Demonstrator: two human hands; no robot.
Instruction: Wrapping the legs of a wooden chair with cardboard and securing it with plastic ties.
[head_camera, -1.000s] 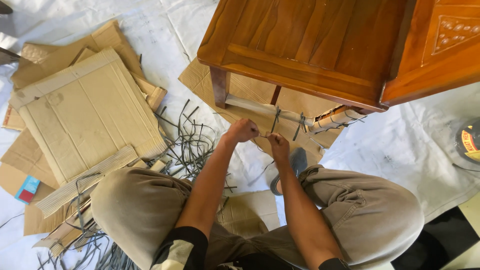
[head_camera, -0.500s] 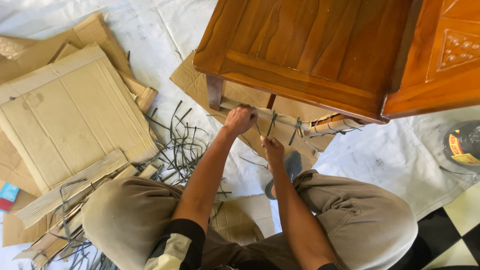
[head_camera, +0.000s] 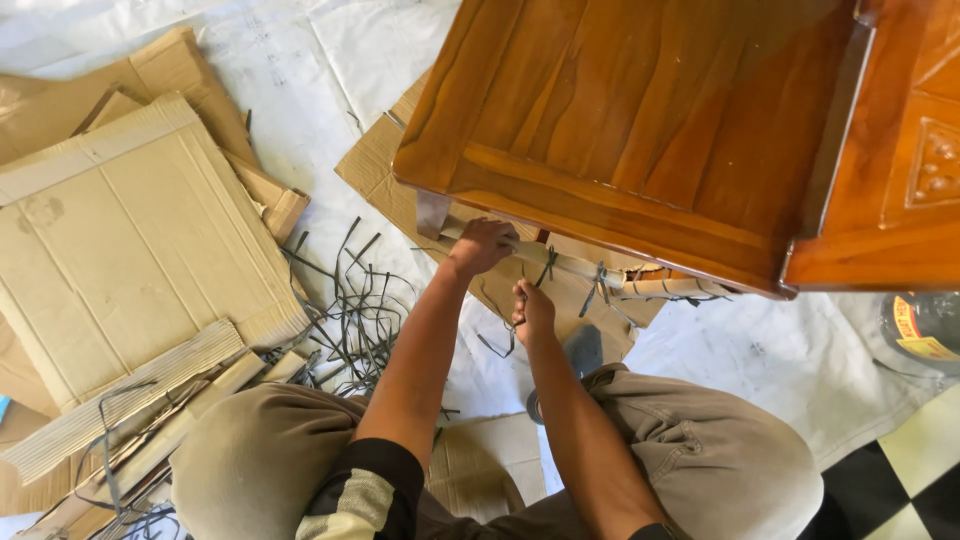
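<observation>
I crouch in front of a polished wooden table (head_camera: 640, 140). Its lower rail (head_camera: 580, 268) is wrapped in cardboard and tied with grey straps. My left hand (head_camera: 482, 243) grips the wrapped rail close to the table's left leg (head_camera: 432, 213). My right hand (head_camera: 533, 311) is closed around a thin grey strap (head_camera: 497, 345) just below the rail; the strap's loose end hangs down to the left of the hand.
Flattened cardboard sheets (head_camera: 140, 240) lie to the left, with a heap of cut grey straps (head_camera: 360, 300) beside them. White cloth (head_camera: 780, 350) covers the floor. A roll of tape (head_camera: 925, 322) sits at the right edge. A carved wooden panel (head_camera: 900, 170) adjoins the table.
My left hand moved up from the strap onto the wrapped rail. My right hand drew back toward me with the strap. The view shifted closer to the table.
</observation>
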